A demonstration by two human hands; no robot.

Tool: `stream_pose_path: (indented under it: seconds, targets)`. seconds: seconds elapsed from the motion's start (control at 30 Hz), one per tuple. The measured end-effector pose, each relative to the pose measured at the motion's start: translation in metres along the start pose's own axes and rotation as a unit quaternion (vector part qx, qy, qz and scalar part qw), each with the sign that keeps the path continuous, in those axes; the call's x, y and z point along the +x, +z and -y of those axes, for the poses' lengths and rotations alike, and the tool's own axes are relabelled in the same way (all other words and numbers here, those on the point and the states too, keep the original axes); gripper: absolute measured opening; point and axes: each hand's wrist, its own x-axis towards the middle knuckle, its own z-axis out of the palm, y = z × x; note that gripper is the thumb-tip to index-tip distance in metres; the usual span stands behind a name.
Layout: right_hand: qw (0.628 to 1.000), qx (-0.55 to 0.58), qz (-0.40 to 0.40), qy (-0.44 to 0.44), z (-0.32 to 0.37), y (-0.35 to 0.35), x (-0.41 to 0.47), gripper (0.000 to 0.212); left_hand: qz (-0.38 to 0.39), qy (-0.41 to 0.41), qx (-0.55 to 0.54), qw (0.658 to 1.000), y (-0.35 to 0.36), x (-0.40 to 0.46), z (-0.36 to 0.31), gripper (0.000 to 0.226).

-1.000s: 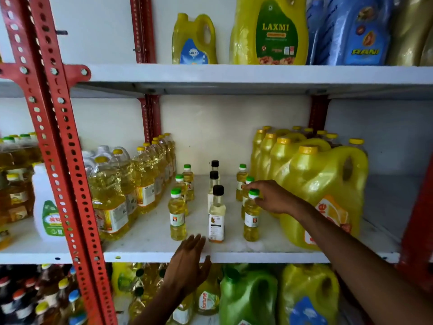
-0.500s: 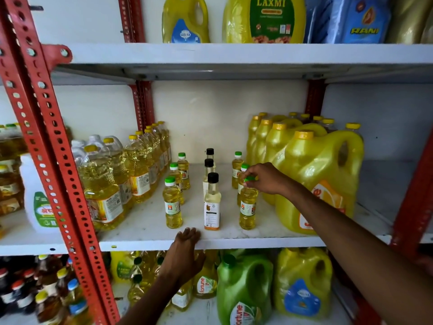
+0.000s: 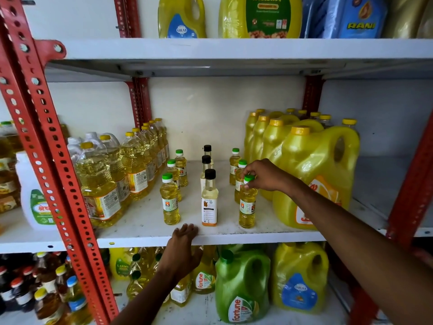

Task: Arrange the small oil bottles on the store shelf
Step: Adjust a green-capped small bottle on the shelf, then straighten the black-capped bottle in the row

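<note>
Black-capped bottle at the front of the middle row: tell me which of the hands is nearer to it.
Left. The left hand rests on the shelf edge just below the front black-capped bottle; the right hand grips a green-capped bottle one row over.

Small oil bottles (image 3: 209, 198): 3 upright rows mid-shelf, green caps outer, black caps centre.

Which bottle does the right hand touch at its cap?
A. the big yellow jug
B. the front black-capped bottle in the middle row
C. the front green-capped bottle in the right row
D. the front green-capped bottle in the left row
C: the right hand pinches the green cap of the front bottle in the right row.
</note>
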Motion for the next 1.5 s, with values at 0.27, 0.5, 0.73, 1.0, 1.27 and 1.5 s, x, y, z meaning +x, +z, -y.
stream_pose_path:
  seconds: [0.27, 0.5, 0.73, 1.0, 1.27, 1.5]
  targets:
    - [1.0, -0.017, 0.001, -0.012, 0.004, -0.002, -0.008, 0.04, -0.004, 0.006, 0.006, 1.0, 0.001, 0.001, 0.001, 0.069]
    - [1.0, -0.015, 0.001, -0.011, 0.007, -0.004, -0.014, 0.039, 0.002, 0.001, 0.007, 1.0, 0.001, 0.0, 0.0, 0.068]
    - [1.0, -0.028, 0.008, -0.005, 0.009, -0.004, -0.015, 0.042, 0.001, 0.004, 0.003, 1.0, 0.0, -0.001, 0.0, 0.068]
    - [0.997, -0.068, 0.012, 0.014, 0.008, -0.009, -0.01, 0.064, -0.03, 0.083, 0.046, 0.995, -0.009, -0.01, 0.019, 0.07]
    - [0.997, 0.005, -0.059, -0.058, 0.072, 0.024, 0.013, 0.064, -0.026, 0.038, 0.028, 0.999, -0.019, -0.015, 0.034, 0.065]
    - [1.0, -0.004, -0.003, -0.026, 0.085, 0.041, 0.046, 0.048, -0.031, 0.015, 0.005, 0.999, -0.018, -0.012, 0.035, 0.065]
